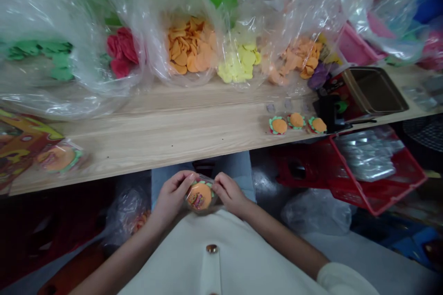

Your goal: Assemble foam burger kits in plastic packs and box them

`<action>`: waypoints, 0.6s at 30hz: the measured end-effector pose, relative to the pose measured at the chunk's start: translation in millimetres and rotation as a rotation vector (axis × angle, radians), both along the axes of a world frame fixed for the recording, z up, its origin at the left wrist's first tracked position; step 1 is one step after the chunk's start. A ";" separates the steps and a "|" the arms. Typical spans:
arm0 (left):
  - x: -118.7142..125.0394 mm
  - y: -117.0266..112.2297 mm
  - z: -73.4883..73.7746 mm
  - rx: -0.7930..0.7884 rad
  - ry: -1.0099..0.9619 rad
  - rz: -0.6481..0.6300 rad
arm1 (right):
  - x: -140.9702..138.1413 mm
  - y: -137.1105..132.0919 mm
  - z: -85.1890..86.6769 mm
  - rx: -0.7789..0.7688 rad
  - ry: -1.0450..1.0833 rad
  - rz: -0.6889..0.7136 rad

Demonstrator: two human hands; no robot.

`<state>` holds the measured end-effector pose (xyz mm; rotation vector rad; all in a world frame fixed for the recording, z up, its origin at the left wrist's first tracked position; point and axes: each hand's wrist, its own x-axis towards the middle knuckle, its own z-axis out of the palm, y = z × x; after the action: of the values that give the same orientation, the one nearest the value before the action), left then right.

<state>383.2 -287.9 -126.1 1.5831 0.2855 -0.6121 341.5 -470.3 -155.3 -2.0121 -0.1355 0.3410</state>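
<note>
Close to my body, below the table edge, a toy burger in a clear plastic bag is held between both hands. It is round and orange, with a printed picture on top and a green frilly edge. My left hand pinches its left side, thumb and fingers closed. On the right, my right hand grips the upper right edge of the bag. Fingertips partly hide the bag's top. Another bagged burger lies at the table's left end, and three small burgers sit in a row on the right.
Along the back of the wooden table stand clear bags of foam pieces: green, red, orange and yellow. A brown tin stands at right. Below it, a red crate holds clear packaging. A printed box is far left.
</note>
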 end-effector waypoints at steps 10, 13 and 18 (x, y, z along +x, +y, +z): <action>-11.9 14.4 3.7 0.117 -0.192 -0.134 | -9.2 6.0 -4.8 -0.079 -0.152 0.182; -3.9 20.8 9.9 0.029 -0.060 -0.201 | -1.4 5.6 -2.2 -0.068 -0.035 0.171; 10.6 37.4 20.5 0.031 -0.152 -0.501 | 4.8 7.4 9.8 -0.005 0.005 0.206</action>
<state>393.7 -250.4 -105.6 1.7307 -0.2261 -0.8662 346.3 -463.0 -145.5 -2.0068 -0.3410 0.4770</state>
